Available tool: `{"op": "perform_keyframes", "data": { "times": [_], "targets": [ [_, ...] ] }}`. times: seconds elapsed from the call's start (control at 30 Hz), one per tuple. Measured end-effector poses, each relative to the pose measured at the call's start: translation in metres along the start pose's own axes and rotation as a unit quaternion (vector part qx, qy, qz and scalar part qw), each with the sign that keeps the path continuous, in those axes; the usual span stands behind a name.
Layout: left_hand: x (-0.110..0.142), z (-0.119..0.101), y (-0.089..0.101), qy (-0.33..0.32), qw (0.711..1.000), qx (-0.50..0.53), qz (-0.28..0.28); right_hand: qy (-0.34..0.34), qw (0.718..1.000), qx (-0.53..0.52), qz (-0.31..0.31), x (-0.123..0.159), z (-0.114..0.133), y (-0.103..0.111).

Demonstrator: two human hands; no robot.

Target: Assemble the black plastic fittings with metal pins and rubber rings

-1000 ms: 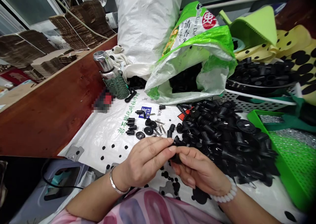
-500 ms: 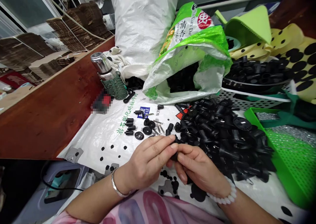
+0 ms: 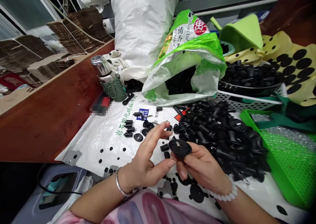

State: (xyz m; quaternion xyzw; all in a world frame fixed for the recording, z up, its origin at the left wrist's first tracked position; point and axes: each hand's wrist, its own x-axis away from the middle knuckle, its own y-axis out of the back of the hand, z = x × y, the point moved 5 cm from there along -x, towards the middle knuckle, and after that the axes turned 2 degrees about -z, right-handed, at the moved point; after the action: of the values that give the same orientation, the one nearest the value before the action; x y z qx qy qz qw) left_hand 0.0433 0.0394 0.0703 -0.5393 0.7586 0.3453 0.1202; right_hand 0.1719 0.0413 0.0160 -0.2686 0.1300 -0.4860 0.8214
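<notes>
Between thumb and fingers, my right hand (image 3: 203,164) grips a round black plastic disc part (image 3: 181,148) with a small metal piece at its centre. My left hand (image 3: 148,161) is just left of the disc, thumb and fingers spread apart, holding nothing. Beyond the hands lie small black cylinders (image 3: 128,129), a slotted black disc (image 3: 138,137) and several thin metal strips, partly hidden by my left fingers. A large heap of black plastic parts (image 3: 209,125) spreads to the right, close behind my right hand.
A green perforated tray (image 3: 288,171) with silvery metal pieces sits at the right. Behind it, a pan of black parts (image 3: 251,85) rests on a white basket (image 3: 244,102). An opened green-white bag (image 3: 204,69) and a thermos (image 3: 108,80) stand at the back. A wooden board (image 3: 66,105) edges the left.
My left hand has let go and opened, moving slightly away leftward. My right hand keeps the black disc part, now turned so its flat face and metal centre show.
</notes>
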Motion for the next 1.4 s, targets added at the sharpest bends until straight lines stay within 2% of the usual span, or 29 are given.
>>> {"op": "perform_keyframes", "data": {
  "times": [0.07,0.13,0.23,0.33,0.4,0.5,0.53,0.6,0.7,0.8,0.97,1.17,1.3,1.4],
  "targets": [
    [0.002,0.005,-0.004,0.036,0.999,0.009,0.011,-0.007,1.0,0.017,0.0,0.001,-0.001,0.001],
    [0.003,0.005,-0.008,0.039,0.999,0.014,0.02,-0.013,0.999,0.033,-0.003,0.001,-0.004,0.002],
    [0.004,0.005,-0.009,0.04,0.999,0.017,-0.004,-0.014,0.998,0.064,-0.004,-0.001,-0.004,0.001],
    [0.006,0.005,-0.008,0.045,0.999,0.01,-0.02,-0.018,0.99,0.137,-0.016,-0.002,0.001,0.0],
    [0.008,0.004,-0.005,0.043,0.999,0.005,-0.023,0.004,0.975,0.216,-0.054,0.0,0.01,0.002],
    [0.012,0.004,-0.002,0.049,0.999,-0.008,-0.02,0.117,0.921,0.354,-0.11,0.01,0.035,0.001],
    [0.014,0.005,-0.001,0.053,0.998,-0.014,-0.015,0.162,0.898,0.397,-0.104,0.014,0.043,-0.003],
    [0.017,0.005,-0.001,0.058,0.998,-0.024,-0.002,0.227,0.847,0.478,-0.048,0.019,0.055,-0.015],
    [0.02,0.005,-0.002,0.051,0.998,-0.04,0.007,0.267,0.771,0.577,0.031,0.02,0.062,-0.032],
    [0.022,0.004,-0.001,0.032,0.997,-0.071,-0.012,0.276,0.731,0.624,0.016,0.018,0.066,-0.042],
    [0.025,0.003,0.003,-0.005,0.988,-0.141,-0.07,0.261,0.716,0.645,-0.06,0.02,0.058,-0.048],
    [0.029,0.003,0.002,-0.043,0.973,-0.195,-0.114,0.249,0.68,0.683,-0.093,0.021,0.042,-0.055],
    [0.032,0.007,0.0,-0.03,0.977,-0.181,-0.108,0.254,0.688,0.677,-0.065,0.018,0.038,-0.057],
    [0.033,0.01,-0.001,0.004,0.989,-0.137,-0.061,0.264,0.705,0.658,-0.016,0.017,0.038,-0.054]
  ]
}}
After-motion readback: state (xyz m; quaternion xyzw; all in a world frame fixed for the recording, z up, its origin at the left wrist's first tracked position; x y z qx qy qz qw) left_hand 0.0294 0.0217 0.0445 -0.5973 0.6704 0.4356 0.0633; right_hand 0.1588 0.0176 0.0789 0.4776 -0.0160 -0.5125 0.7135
